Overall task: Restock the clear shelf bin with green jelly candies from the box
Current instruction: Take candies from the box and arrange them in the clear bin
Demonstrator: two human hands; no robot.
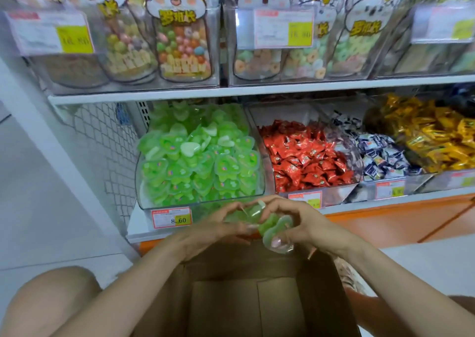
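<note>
Just in front of the lower shelf [137, 226], above the open cardboard box [226, 303], the person's two hands meet. The left grip [213, 231] is half closed, its fingers curled against a handful of jelly cups [272, 227]. The right grip [305, 223] curls round the same handful from the other side, thumb pressed on one clear, heart-shaped green cup. The handful sits just below the front lip of the clear shelf bin [140, 182], which is heaped with green jelly candies [195, 156] of the same kind.

A price label [171, 217] under the bin reads 8.60 on a yellow patch; its small print is too blurred to read. To the right, neighbouring bins hold red wrapped sweets [308, 156], blue-and-white wrapped sweets [380, 156] and yellow wrapped sweets [431, 141], whose price tags are too blurred to read. On the upper shelf stand clear bags [183, 40] with cartoon animal toppers and yellow Chinese characters; the tags there are also blurred.
</note>
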